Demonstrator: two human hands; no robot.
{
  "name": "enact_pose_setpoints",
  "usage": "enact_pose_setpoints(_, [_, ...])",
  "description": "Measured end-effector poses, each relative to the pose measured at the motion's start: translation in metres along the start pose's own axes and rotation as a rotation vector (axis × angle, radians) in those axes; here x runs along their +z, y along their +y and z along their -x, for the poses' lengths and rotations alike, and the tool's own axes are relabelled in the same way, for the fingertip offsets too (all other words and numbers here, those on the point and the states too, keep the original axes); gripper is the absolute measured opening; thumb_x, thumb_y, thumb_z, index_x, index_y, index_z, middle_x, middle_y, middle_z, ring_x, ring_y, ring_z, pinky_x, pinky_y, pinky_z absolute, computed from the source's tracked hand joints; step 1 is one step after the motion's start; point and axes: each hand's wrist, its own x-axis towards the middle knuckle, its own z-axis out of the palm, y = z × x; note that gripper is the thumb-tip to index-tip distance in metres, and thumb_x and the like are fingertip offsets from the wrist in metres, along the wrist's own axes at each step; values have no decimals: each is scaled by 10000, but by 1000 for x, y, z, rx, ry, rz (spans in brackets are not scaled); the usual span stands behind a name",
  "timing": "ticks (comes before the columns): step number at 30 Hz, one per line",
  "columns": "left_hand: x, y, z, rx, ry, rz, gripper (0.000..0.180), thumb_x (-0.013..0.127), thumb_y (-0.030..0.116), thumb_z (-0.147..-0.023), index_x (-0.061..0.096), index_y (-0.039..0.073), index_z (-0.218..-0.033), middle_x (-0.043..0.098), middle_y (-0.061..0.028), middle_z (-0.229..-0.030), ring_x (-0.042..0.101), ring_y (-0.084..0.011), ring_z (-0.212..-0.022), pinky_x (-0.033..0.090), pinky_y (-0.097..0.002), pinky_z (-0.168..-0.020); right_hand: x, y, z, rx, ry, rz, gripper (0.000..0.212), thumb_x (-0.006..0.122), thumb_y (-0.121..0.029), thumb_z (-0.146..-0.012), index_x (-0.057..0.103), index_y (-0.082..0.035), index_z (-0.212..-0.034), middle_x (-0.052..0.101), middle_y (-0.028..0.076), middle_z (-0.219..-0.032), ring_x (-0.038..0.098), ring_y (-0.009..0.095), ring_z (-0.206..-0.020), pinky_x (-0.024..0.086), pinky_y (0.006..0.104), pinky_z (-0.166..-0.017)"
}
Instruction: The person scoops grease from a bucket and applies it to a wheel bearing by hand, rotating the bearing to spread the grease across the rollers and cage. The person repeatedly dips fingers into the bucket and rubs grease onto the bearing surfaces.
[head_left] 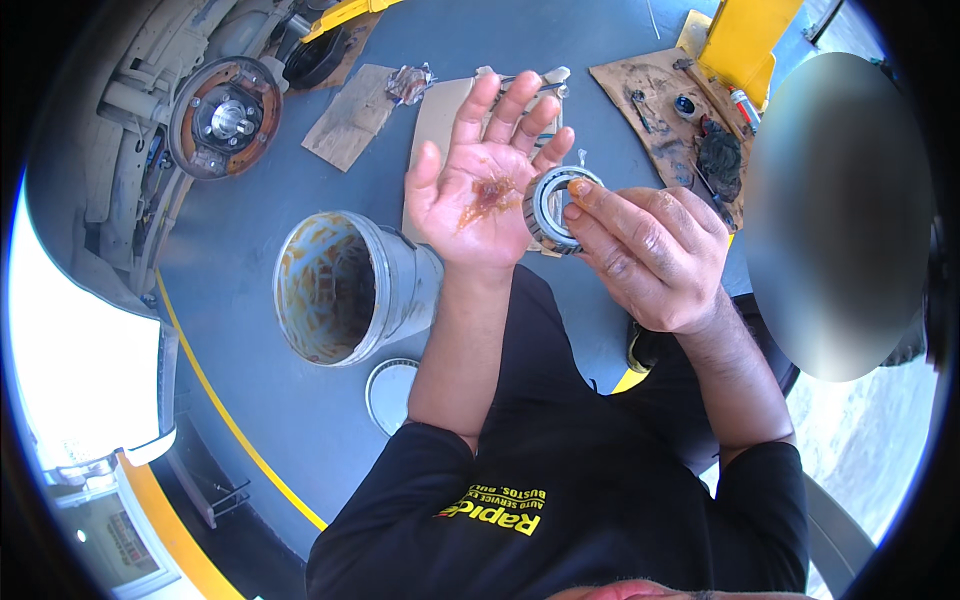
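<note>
My left hand (478, 195) is held palm up with its fingers spread. A smear of brown grease (492, 196) lies in the middle of that palm. Between the thumb and fingers of my right hand (655, 250) is a metal roller bearing (547, 212), a ring with rollers showing along its outer side. The bearing is tilted, its open bore partly facing me, close beside the heel of the left palm. Orange-brown grease also sits on a right fingertip.
A grease-streaked white bucket (395, 290) lies tilted at left, with a round lid (391, 395) near it. A brake drum assembly (228, 118) hangs at upper left. Cardboard (640, 85) holding tools and a dark rag (718, 155) lies at upper right, by a yellow post (738, 45).
</note>
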Motion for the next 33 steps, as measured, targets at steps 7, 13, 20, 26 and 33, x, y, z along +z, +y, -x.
enact_pose_setpoints(7, [17, 1, -7, 76, -8, -36, 840, 513, 635, -968, 402, 58, -1568, 391, -228, -1613, 404, -384, -1474, 274, -587, -1247, 1, -8, -6, 125, -39, -70, 350, 851, -121, -721, 782, -25, -1050, 751, 102, -1097, 715, 228, -900, 555, 340, -733])
enact_pose_setpoints(13, [26, -4, -13, 190, 33, -91, 838, 392, 681, -987, 435, 46, -1532, 440, -250, -1561, 474, -391, -1405, 364, -556, -1181, 13, -7, -1, 437, 4, -429, 336, 844, -95, -789, 748, 16, -1091, 744, 147, -1178, 716, 328, -1090, 562, 409, -934])
enact_pose_setpoints(20, [25, -11, -17, 254, 22, -312, 878, 323, 721, -991, 443, 27, -1515, 474, -263, -1524, 514, -397, -1365, 398, -531, -1146, 28, -20, 4, 443, -21, -432, 371, 825, -50, -753, 723, 1, -1106, 737, 114, -1195, 706, 320, -1081, 575, 408, -914])
enact_pose_setpoints(26, [17, -8, -20, 248, 12, -320, 960, 280, 785, -975, 433, 6, -1515, 490, -260, -1506, 527, -411, -1346, 404, -534, -1135, 23, -20, 2, 457, -100, -520, 370, 832, -82, -765, 724, 1, -1108, 744, 119, -1192, 715, 320, -1075, 578, 414, -921])
enact_pose_setpoints(33, [37, -4, -17, 246, 196, -191, 1042, 371, 821, -936, 372, -6, -1569, 339, -299, -1620, 347, -483, -1484, 205, -633, -1246, 19, -3, -6, 628, -26, -579, 299, 812, -65, -844, 759, -6, -1133, 764, 136, -1153, 733, 271, -1027, 574, 360, -890])
